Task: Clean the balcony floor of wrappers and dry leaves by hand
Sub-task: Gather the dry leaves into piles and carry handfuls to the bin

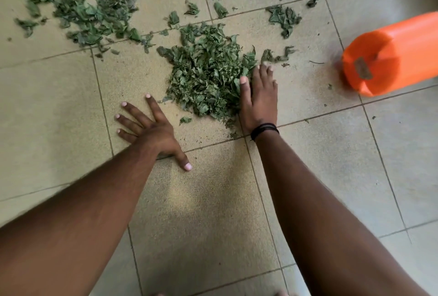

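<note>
Two flat, spread hands: right hand [258, 101] presses the leaf pile [208, 77], left hand [151, 129] on tile. Leaves light, crumbly; scoop from both sides.

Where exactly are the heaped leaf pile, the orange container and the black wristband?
Leaf pile [208, 77], head view: middle of the heap.
Orange container [398, 51], head view: its side wall.
Black wristband [264, 129], head view: on the strands across the right wrist.
</note>
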`<action>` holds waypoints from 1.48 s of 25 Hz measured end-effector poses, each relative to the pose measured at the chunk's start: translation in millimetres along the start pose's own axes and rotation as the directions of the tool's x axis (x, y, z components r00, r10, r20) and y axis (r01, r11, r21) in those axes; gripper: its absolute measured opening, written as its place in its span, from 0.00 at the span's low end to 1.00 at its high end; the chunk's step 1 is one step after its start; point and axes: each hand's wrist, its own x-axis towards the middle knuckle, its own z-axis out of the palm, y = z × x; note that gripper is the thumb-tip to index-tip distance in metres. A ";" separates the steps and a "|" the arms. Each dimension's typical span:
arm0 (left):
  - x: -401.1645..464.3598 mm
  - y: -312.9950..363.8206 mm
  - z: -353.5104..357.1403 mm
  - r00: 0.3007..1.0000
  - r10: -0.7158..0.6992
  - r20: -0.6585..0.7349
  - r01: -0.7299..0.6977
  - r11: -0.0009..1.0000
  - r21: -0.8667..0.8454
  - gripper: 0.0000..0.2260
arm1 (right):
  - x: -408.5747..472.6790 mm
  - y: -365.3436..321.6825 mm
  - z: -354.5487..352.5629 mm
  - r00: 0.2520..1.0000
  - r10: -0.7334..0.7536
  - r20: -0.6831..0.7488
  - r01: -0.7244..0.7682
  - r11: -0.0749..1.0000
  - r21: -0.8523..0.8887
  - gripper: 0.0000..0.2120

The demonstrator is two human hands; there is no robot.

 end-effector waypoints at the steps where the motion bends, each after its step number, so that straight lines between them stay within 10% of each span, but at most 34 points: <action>1: -0.3 -0.4 -0.1 1.000 0.001 0.001 -0.001 1.000 -0.002 0.85 | 1.1 2.8 -3.0 0.996 0.025 -0.083 -0.021 0.999 0.048 0.34; 5: 1.8 -1.9 1.1 1.000 0.016 0.008 -0.016 1.000 0.007 0.85 | 18.0 40.2 -25.2 0.909 0.370 -0.193 -0.396 0.910 -0.121 0.37; 8: 1.9 -1.2 0.6 1.000 0.008 0.006 -0.008 1.000 0.003 0.85 | 21.6 29.4 -15.5 0.979 0.203 -0.006 -0.200 0.958 -0.204 0.37; 11: 1.7 -0.2 1.5 1.000 0.001 0.011 -0.001 1.000 -0.002 0.85 | 16.6 5.2 -8.5 1.000 -0.014 0.001 0.014 0.997 0.077 0.31; 16: 3.9 -2.1 1.6 1.000 0.001 0.019 -0.001 1.000 -0.011 0.85 | 19.5 16.8 -13.9 0.950 0.286 -0.126 -0.291 0.957 -0.018 0.37; 21: 4.5 -0.9 1.8 1.000 -0.006 0.017 0.006 1.000 0.002 0.85 | -15.9 -11.1 9.8 0.996 -0.079 0.036 0.077 0.995 0.070 0.32; 25: 1.0 -1.8 0.2 1.000 -0.026 0.007 0.026 0.999 -0.034 0.86 | -4.8 0.0 -9.2 0.950 0.230 -0.213 -0.222 0.973 0.062 0.32; 28: 3.5 -3.1 2.0 1.000 0.000 0.012 0.000 1.000 -0.027 0.84 | 22.1 9.5 -16.5 0.935 0.338 -0.113 -0.344 0.938 -0.038 0.36; 33: 4.3 -3.1 3.7 1.000 -0.008 -0.007 0.007 1.000 -0.023 0.85 | 23.3 -21.7 6.2 0.987 -0.079 0.138 0.091 0.992 -0.082 0.30; 37: 3.4 -4.0 2.5 1.000 0.005 -0.005 -0.005 1.000 -0.019 0.85 | 40.3 -22.9 -6.6 0.993 -0.014 -0.121 0.013 1.000 -0.007 0.30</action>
